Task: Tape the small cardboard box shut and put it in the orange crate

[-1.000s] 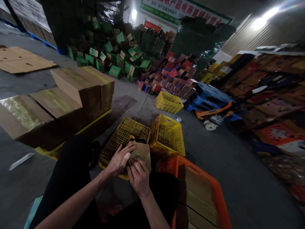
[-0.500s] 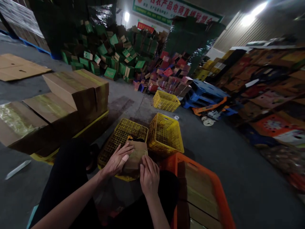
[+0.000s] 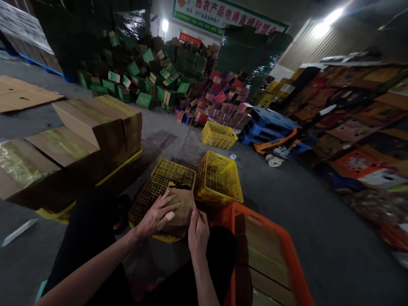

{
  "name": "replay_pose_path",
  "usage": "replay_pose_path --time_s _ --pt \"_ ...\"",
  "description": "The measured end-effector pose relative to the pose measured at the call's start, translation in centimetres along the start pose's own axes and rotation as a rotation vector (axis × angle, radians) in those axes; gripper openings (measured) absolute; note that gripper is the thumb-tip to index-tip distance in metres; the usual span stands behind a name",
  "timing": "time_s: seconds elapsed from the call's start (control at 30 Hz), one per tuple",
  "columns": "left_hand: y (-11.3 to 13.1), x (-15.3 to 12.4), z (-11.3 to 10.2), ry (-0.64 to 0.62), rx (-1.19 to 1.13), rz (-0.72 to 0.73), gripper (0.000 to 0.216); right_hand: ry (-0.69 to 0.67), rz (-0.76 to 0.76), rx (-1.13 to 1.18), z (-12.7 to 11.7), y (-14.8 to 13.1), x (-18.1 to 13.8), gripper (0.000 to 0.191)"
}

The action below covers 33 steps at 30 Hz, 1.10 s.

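Note:
A small brown cardboard box [image 3: 180,207] rests over the near edge of an upturned yellow crate [image 3: 159,187], between my knees. My left hand [image 3: 157,216] lies on the box's left side with fingers spread flat across it. My right hand [image 3: 198,231] is at the box's right edge, fingers curled against its side. Something dark shows at the top of the box. My legs in black trousers frame the spot.
A second yellow crate [image 3: 219,180] stands just right of the box, a third [image 3: 220,135] farther back. An orange crate [image 3: 264,255] with flat cardboard is at my right. Taped brown cartons [image 3: 95,123] sit left. Piles of green and red boxes [image 3: 178,80] fill the back.
My right hand has moved from under the box to its right edge. The box has turned from tilted toward me to lying flatter on the crate.

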<state>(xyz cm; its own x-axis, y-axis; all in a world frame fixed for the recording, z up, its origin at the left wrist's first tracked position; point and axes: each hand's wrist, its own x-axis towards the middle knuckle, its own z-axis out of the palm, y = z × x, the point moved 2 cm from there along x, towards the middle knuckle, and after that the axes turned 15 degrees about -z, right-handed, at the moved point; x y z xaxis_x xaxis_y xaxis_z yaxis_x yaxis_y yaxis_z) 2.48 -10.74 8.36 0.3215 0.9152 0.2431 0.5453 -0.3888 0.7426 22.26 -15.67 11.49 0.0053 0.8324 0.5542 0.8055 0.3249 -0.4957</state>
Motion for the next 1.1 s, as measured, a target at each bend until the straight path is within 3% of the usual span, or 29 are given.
replay_pose_path --time_s 0.17,0.33,0.43,0.6,0.8,0.93,1.1 --pt "0.6 -0.1 -0.3 -0.007 -0.003 0.011 0.042 -0.078 -0.056 -0.102 0.2 0.6 2.0 0.058" --pt "1.1 -0.4 -0.4 -0.037 0.0 -0.025 0.044 -0.162 0.001 -0.147 1.7 2.8 3.2 0.065" --pt "1.5 -0.4 -0.4 -0.036 0.043 -0.056 0.044 -0.211 0.118 -0.025 2.3 4.1 3.4 0.071" --pt "3.6 -0.4 0.4 0.113 0.28 0.006 0.045 -0.343 0.373 0.306 2.6 4.3 3.2 0.07" --pt "6.5 -0.2 2.8 0.133 0.448 0.054 0.059 -0.195 0.458 0.554 2.9 4.2 2.6 0.072" --pt "6.1 0.2 2.7 0.075 0.463 0.072 0.06 -0.091 0.538 0.684 3.9 5.1 1.7 0.07" --pt "5.0 0.2 1.6 0.016 0.448 0.128 0.059 -0.056 0.552 0.764 4.5 5.3 1.4 0.068"
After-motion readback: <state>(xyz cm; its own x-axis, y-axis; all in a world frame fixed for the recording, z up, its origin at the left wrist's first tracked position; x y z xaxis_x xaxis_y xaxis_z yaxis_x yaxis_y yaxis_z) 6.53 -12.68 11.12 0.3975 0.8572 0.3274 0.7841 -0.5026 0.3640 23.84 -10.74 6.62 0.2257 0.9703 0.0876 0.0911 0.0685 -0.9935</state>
